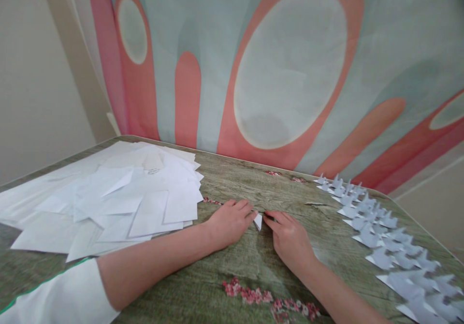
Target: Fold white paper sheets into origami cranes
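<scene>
A small white piece of folded paper lies on the wooden-looking table between my two hands, with a narrow triangle of it showing. My left hand rests over its left side, fingers bent and close together, hiding part of it. From the right, my right hand meets the paper's upper right edge, thumb and forefinger drawn together at the tips. How far the fingertips grip under the paper is hidden. Left of my left forearm spreads a large loose pile of white paper sheets.
Rows of small folded paper figures with pointed tips stand along the table's right side. The table carries a pink blossom print near its front. Behind it rises a wall with a red and grey pattern.
</scene>
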A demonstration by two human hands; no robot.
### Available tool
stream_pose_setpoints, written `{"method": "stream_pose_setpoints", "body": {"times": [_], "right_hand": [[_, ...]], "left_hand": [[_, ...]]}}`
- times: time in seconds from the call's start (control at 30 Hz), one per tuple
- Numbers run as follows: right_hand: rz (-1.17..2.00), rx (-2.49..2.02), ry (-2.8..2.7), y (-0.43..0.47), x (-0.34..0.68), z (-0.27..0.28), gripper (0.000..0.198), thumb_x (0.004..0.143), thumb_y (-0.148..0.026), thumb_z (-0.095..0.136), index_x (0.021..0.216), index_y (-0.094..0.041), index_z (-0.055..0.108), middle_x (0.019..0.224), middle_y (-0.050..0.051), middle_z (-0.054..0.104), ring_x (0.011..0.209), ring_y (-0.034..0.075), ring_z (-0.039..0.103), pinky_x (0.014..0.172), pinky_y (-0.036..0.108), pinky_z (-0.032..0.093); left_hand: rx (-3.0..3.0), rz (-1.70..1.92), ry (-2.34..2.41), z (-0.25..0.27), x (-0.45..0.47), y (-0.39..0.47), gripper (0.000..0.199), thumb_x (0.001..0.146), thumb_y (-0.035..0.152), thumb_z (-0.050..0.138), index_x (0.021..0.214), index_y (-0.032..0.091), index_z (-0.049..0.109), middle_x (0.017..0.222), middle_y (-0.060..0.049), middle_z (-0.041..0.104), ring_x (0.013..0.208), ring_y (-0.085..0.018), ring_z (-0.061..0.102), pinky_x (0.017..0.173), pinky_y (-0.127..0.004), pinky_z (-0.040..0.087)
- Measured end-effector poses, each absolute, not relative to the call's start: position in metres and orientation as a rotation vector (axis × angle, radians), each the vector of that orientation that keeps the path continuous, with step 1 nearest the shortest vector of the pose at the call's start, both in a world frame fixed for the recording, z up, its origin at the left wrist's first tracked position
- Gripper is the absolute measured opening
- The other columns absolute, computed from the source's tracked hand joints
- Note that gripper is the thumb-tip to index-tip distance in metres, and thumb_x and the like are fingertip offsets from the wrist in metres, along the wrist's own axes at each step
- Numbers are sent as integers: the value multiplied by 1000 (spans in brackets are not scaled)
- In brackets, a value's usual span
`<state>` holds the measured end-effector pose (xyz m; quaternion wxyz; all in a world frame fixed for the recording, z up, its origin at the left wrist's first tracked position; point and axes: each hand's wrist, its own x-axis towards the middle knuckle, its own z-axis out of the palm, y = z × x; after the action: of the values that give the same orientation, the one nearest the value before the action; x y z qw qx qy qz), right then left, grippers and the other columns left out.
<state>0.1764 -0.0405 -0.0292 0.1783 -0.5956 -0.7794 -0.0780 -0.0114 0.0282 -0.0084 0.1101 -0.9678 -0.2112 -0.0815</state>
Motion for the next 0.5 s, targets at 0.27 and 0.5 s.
{"method": "stream_pose_setpoints", "body": {"times": [0.27, 0.5], "right_hand": [[-192, -1691, -2198, -42, 175, -27, 39, 74, -1, 43, 100, -18, 66, 104, 6, 63, 93, 21, 55, 87, 35, 42], [-181, -1691, -2181, -42, 173, -26, 39, 73, 0, 43, 99, -18, 65, 105, 6, 63, 93, 20, 54, 87, 35, 42]], "left_hand": [[-2828, -272, -665, 0, -13, 11, 36, 88, 17, 38, 122, 12, 44, 124, -10, 51, 115, -22, 42, 91, -35, 35], [-2846, -246, -652, -7, -13, 9, 33, 87, 17, 39, 118, 10, 48, 113, -11, 57, 110, -23, 46, 89, -37, 36]]}}
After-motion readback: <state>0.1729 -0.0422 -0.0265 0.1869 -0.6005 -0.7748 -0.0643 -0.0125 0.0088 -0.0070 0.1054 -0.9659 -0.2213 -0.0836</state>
